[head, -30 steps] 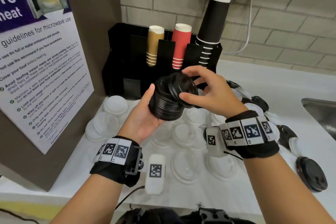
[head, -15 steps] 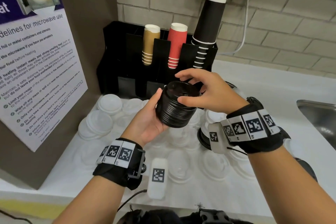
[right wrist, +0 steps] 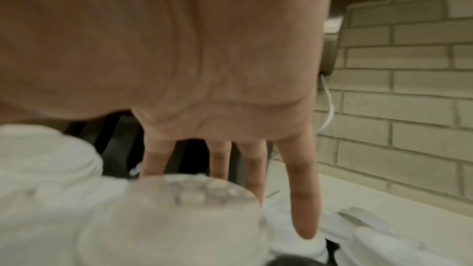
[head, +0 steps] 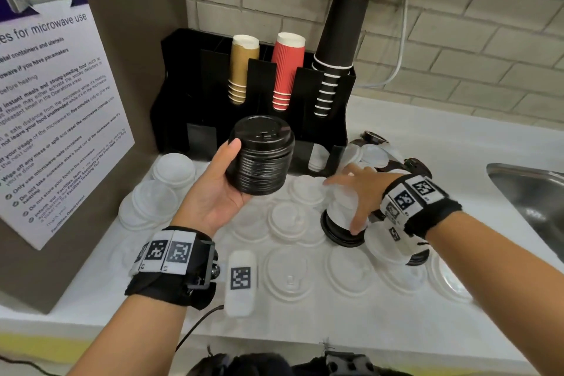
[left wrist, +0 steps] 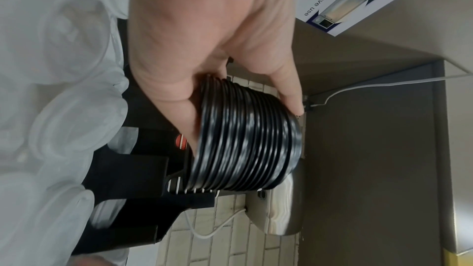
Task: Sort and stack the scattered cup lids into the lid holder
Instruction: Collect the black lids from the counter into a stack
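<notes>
Head view: left hand (head: 213, 192) cups the upright stack of black lids (head: 261, 156), right in front of the black holder (head: 195, 76). Right hand (head: 360, 192), fingers spread, hangs over a clear lid pile (head: 345, 207); clear lids (head: 287, 272) litter the counter.
Left wrist: thumb and fingers curl round the stack (left wrist: 245, 139); the holder (left wrist: 133, 179) sits just beyond.
Right wrist: blurry; fingers (right wrist: 304, 189) straight and apart, not gripping yet, probably.
</notes>
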Demonstrator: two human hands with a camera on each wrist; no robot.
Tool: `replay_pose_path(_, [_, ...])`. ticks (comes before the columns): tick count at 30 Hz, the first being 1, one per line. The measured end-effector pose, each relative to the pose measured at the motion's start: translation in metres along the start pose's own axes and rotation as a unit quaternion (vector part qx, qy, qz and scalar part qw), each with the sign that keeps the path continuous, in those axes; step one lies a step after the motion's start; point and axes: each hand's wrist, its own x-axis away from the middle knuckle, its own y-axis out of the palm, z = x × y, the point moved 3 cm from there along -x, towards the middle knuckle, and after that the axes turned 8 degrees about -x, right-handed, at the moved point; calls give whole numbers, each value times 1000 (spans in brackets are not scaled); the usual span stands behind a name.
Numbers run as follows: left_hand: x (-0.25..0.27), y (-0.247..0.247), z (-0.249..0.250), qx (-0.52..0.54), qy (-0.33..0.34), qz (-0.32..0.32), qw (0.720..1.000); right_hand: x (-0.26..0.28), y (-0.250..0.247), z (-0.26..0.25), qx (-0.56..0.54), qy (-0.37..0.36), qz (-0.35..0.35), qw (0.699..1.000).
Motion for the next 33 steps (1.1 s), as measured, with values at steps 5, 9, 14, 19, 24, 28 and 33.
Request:
replay_pose_path(5, [6,0,-1,0,-2,7,1000,-4,1,-12,62,-22,-7,998])
replay_pose_path(9, [12,0,-1,-14,-4,13,1000,-5,-2,-19,84,-31,-18,996])
replay_pose_path(14, [17,-4,3,-23,1,28,999,-7,-3,-24,63,-54,-18,996])
replay_pose_path(19, [19,-7,8,-16,14,29,999,-2,-25,-42,-70,-131,77,986])
replay_pose_path(24, [18,-6,11,-8,24,28,999,-6,-38,-65,-166,-175,135,961])
replay_pose_path(28, [19,-6,10,-8,20,28,999,-3,-38,-55,-95,-115,160,976])
replay_pose_path(33, [18,-5,5,-6,14,23,1000,11,-17,-37,1,-38,77,996])
